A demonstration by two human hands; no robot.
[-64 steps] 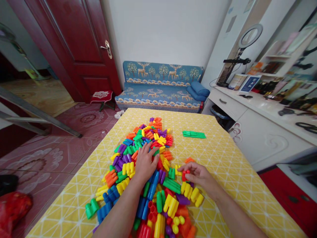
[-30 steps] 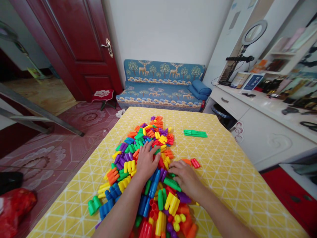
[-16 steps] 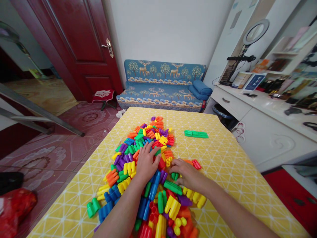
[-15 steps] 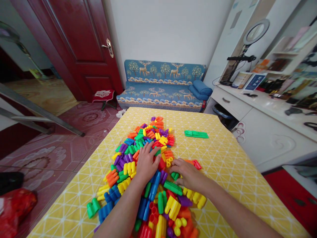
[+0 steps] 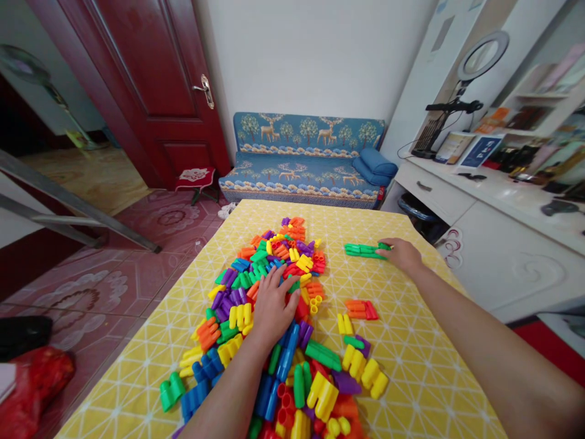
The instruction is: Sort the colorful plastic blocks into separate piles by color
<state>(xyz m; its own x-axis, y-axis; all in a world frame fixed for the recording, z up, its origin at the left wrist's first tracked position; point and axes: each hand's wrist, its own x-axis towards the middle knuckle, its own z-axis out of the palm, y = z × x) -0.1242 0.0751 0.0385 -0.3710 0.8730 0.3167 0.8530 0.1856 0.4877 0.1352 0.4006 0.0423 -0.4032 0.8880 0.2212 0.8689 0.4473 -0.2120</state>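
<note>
My left hand (image 5: 275,305) rests, fingers spread, on a long heap of colourful plastic bullet-shaped building blocks (image 5: 244,279); it holds none of them. At the far right of the table, my right hand (image 5: 404,256) pinches a small green block (image 5: 384,246). That block is at the right end of a row of joined green blocks (image 5: 359,250) lying flat; whether it is fitted on or only touching I cannot tell. Nearer to me lies an orange block with a red one at its end (image 5: 362,310), beside a yellow block (image 5: 344,324).
The table (image 5: 411,360) has a yellow cloth with white lines. Behind it stands a blue patterned sofa (image 5: 297,174). A white cabinet (image 5: 493,244) is on the right, with a ring light (image 5: 483,56) on it. A metal ladder leg (image 5: 123,228) and a red stool (image 5: 195,177) are left.
My right hand has moved from the heap's right side to the far right, carrying a green block to the green row. My left hand stays on the heap. The view has shifted slightly.
</note>
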